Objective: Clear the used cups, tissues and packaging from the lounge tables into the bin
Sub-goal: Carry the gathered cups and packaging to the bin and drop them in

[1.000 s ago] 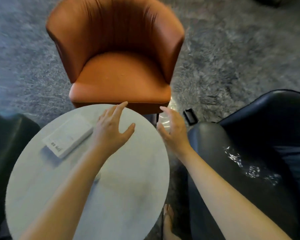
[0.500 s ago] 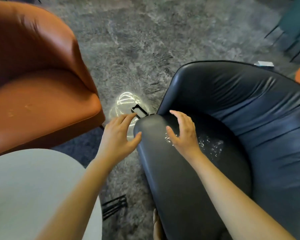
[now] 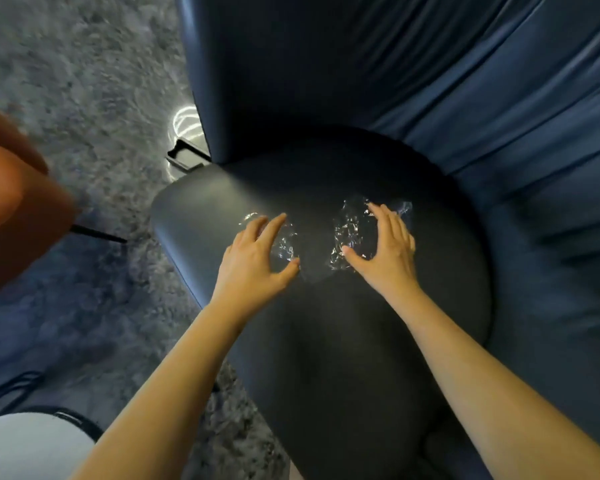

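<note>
A crumpled sheet of clear plastic wrap [image 3: 349, 233] lies on the seat of a dark blue leather armchair [image 3: 378, 323]. My left hand [image 3: 253, 261] hovers over the wrap's left end, fingers spread and thumb out. Over its right end my right hand [image 3: 385, 247] is spread the same way, fingertips at the plastic. Neither hand has closed on the wrap. The part of the plastic under my palms is hidden.
The armchair's pleated backrest [image 3: 465, 81] rises behind the seat. An orange chair [image 3: 11, 209] fills the left edge. The white round table's rim [image 3: 25, 441] shows at bottom left. Grey shaggy carpet [image 3: 84, 81] and a small black object [image 3: 184, 157] lie left of the armchair.
My view swung right from the white table to the dark armchair. Both hands moved off the table area and came down over the plastic wrap on the seat.
</note>
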